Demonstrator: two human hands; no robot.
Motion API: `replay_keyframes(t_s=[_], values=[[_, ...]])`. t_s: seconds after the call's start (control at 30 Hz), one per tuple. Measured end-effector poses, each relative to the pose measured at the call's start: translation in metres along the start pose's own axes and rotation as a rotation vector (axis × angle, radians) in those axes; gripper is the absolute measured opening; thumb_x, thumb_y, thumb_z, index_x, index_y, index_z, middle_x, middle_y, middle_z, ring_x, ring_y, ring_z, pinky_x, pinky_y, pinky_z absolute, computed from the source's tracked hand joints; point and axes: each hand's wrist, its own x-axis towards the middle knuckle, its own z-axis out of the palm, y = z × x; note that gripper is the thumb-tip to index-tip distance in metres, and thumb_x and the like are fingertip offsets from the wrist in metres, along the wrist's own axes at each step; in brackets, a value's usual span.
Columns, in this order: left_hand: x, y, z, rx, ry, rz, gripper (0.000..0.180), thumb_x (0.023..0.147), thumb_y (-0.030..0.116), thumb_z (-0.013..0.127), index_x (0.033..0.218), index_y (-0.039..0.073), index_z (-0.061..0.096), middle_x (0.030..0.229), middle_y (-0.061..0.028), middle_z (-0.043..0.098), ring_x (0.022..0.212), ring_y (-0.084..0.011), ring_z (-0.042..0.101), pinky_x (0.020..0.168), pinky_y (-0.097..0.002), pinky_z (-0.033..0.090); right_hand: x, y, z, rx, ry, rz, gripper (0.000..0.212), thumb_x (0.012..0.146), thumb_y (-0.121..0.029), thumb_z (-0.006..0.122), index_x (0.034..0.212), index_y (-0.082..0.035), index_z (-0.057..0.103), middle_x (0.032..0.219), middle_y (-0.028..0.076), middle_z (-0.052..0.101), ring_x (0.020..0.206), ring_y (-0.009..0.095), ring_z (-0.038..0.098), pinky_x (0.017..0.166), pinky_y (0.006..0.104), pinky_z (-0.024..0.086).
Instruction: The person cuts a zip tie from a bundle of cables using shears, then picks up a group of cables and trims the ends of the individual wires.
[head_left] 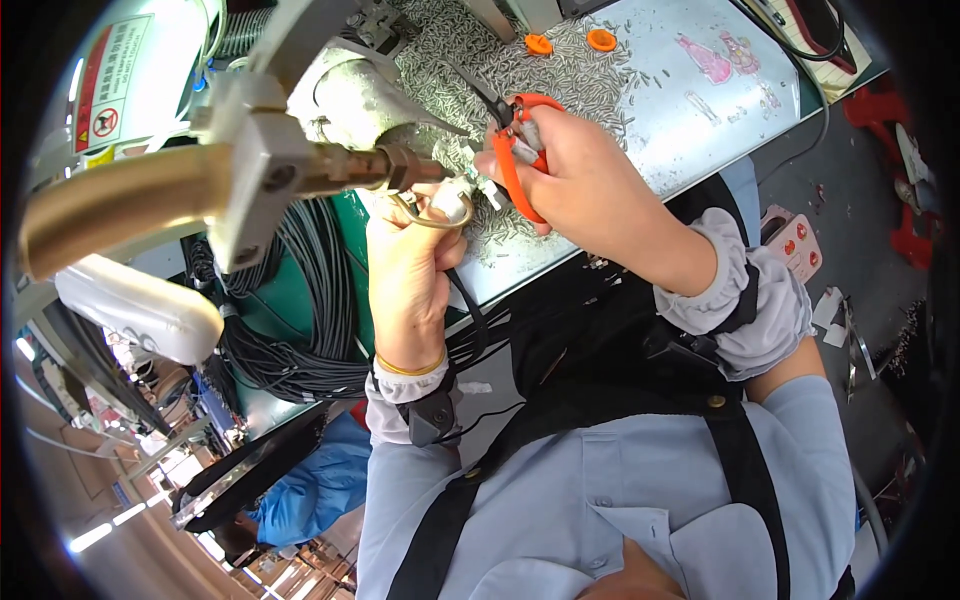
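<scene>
My left hand point(412, 270) is closed, its fingertips pinching the end of a black cable point(468, 300) that runs down below the hand. A small whitish piece with short wires point(480, 183) shows at the fingertips, too small to make out fully. My right hand point(590, 180) grips orange-handled scissors point(515, 185), their dark blades pointing up and to the left, away from the cable. The right fingertips, partly in pale finger covers, come close to the wire end. A metal nozzle point(400, 168) hangs in front of the left fingertips and hides part of them.
Numerous small silvery pieces point(470, 45) lie spread over the metal tabletop point(690, 120), with orange caps point(601, 40) among them. A coil of black cable point(300, 300) rests left of my left hand. A brass-coloured machine arm point(130, 205) reaches in from the left.
</scene>
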Motion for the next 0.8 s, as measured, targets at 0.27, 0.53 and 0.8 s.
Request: replay_keyframes(t_s=[0.27, 0.53, 0.8], values=[[-0.038, -0.008, 0.027, 0.196, 0.193, 0.088, 0.01, 0.083, 0.001, 0.05, 0.093, 0.003, 0.054, 0.081, -0.0042, 0.055, 0.058, -0.0068, 0.045, 0.048, -0.0196, 0.035, -0.029, -0.004, -0.008, -0.111, 0.103, -0.138, 0.012, 0.082, -0.013, 0.057, 0.082, -0.002, 0.051, 0.061, 0.002, 0.05, 0.051, 0.006, 0.047, 0.045, 0.0249, 0.037], [-0.066, -0.023, 0.034, 0.701, -0.191, 0.321, 0.02, 0.076, -0.012, 0.049, 0.094, -0.002, 0.051, 0.083, -0.0076, 0.055, 0.066, -0.0109, 0.049, 0.06, -0.0215, 0.04, -0.05, -0.011, -0.006, -0.225, -0.018, -0.503, 0.013, 0.082, -0.013, 0.056, 0.077, -0.002, 0.052, 0.059, 0.005, 0.053, 0.049, 0.009, 0.052, 0.044, 0.025, 0.039], [-0.065, -0.029, 0.033, 0.756, 0.039, 0.706, 0.018, 0.074, -0.014, 0.05, 0.086, -0.002, 0.053, 0.078, -0.0064, 0.052, 0.069, -0.0112, 0.051, 0.061, -0.0211, 0.041, -0.047, -0.023, -0.019, 0.597, -0.478, 0.518, 0.031, 0.086, -0.025, 0.051, 0.071, 0.002, 0.052, 0.054, 0.005, 0.052, 0.029, 0.009, 0.039, 0.029, 0.0207, 0.029]])
